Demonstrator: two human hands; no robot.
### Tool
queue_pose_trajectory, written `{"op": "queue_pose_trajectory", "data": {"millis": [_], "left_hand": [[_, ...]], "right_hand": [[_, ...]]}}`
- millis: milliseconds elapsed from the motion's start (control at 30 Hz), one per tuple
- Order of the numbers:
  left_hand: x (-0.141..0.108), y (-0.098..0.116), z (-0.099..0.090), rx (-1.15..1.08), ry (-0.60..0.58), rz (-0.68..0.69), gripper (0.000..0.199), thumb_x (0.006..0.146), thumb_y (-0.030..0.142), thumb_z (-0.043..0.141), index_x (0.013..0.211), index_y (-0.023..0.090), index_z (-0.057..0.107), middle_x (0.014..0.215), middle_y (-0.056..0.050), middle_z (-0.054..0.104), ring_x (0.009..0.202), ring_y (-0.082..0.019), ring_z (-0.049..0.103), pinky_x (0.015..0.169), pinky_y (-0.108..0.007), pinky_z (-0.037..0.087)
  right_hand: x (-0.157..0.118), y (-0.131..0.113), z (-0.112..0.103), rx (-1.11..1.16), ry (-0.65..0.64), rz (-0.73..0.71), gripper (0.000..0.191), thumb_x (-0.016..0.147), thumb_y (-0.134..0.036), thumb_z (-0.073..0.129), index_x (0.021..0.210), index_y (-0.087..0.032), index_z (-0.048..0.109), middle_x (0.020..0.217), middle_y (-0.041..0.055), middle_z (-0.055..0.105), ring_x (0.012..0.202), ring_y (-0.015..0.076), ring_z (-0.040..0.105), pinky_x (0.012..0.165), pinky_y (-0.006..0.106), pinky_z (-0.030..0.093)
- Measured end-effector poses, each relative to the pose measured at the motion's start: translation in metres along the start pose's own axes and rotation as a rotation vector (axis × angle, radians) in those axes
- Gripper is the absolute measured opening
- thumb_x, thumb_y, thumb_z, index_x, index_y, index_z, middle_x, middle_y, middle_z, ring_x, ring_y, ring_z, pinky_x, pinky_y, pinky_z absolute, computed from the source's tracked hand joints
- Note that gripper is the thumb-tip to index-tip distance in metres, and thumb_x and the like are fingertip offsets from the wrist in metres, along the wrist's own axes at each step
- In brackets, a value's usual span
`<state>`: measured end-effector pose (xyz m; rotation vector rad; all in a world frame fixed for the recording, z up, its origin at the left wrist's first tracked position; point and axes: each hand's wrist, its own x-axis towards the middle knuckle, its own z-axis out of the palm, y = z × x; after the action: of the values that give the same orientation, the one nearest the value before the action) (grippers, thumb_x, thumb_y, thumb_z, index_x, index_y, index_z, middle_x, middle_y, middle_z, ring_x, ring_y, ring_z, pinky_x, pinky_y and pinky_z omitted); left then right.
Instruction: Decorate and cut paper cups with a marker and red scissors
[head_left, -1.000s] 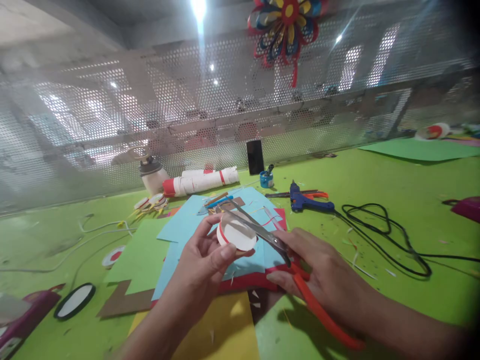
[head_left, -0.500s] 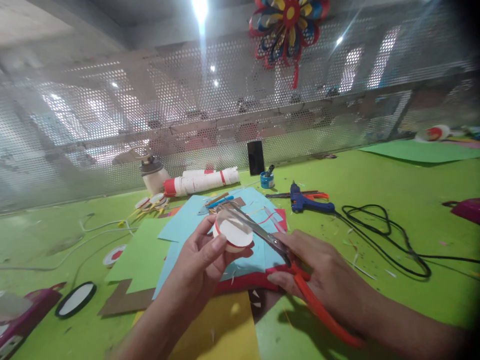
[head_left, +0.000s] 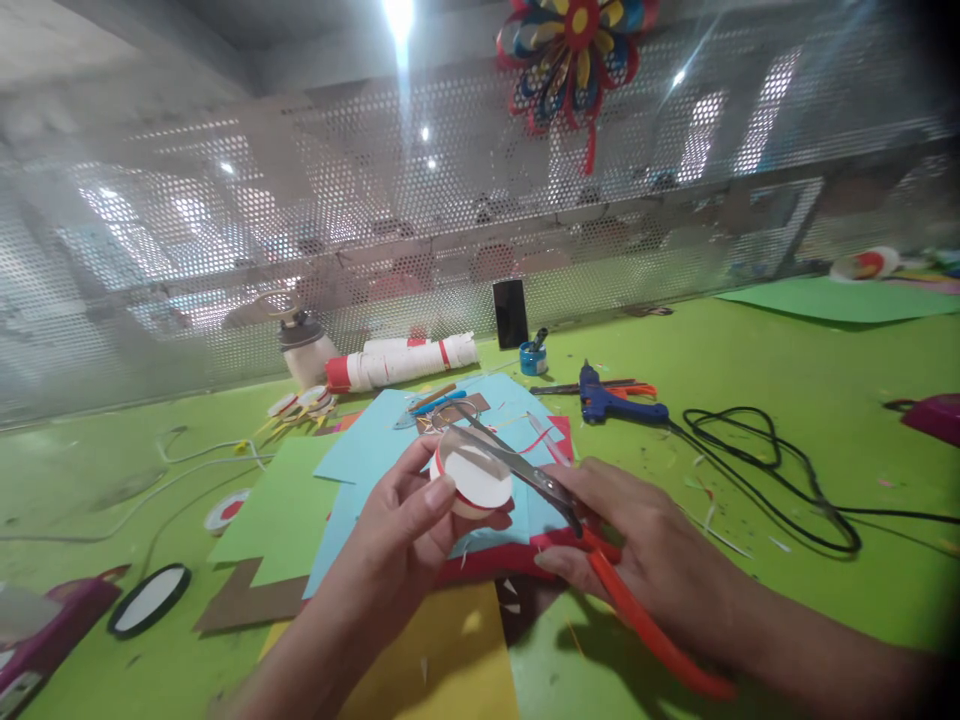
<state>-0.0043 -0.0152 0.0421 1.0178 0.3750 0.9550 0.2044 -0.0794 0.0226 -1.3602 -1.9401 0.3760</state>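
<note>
My left hand [head_left: 411, 515] holds a small round white paper cup piece [head_left: 480, 482] with a red band near its rim, thumb at the near side and fingers behind and below. In my right hand [head_left: 630, 525] are scissors [head_left: 637, 620] with orange-red handles. Their blades are parted and lie across the far right side of the white piece, one over its opening. Light blue paper sheets [head_left: 367, 430] lie beneath both hands, with a red sheet and a yellow sheet [head_left: 442, 660] nearer me.
A blue glue gun [head_left: 619, 408] with a coiled black cable lies right, near a blue jar [head_left: 533, 358] and an upright phone [head_left: 510, 314]. Stacked cups [head_left: 405, 365] lie behind. Green sheets [head_left: 277, 500] and a black-rimmed oval [head_left: 150, 600] are left.
The white piece in my left hand has moved slightly right and down, towards me. My right hand and the scissors have barely moved.
</note>
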Motion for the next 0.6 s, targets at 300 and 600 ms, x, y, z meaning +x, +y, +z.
{"op": "queue_pose_trajectory", "data": {"millis": [300, 600], "left_hand": [[0.0007, 0.0030, -0.0022, 0.039, -0.013, -0.023, 0.036, 0.081, 0.034, 0.072, 0.110, 0.015, 0.064, 0.088, -0.007, 0.072, 0.074, -0.017, 0.069, 0.071, -0.026, 0.057], [0.0016, 0.0034, -0.0020, 0.045, -0.037, -0.047, 0.036, 0.081, 0.037, 0.072, 0.107, 0.015, 0.064, 0.087, -0.007, 0.068, 0.074, -0.018, 0.067, 0.069, -0.028, 0.056]], "right_hand": [[0.0006, -0.0005, -0.0002, -0.019, 0.004, 0.001, 0.038, 0.089, -0.047, 0.062, 0.112, -0.017, 0.060, 0.094, 0.0090, 0.063, 0.085, 0.0237, 0.058, 0.077, 0.042, 0.050], [0.0007, 0.0030, 0.0013, -0.076, 0.029, -0.041, 0.043, 0.089, -0.047, 0.062, 0.117, -0.015, 0.059, 0.097, 0.0106, 0.064, 0.088, 0.0252, 0.059, 0.079, 0.043, 0.051]]}}
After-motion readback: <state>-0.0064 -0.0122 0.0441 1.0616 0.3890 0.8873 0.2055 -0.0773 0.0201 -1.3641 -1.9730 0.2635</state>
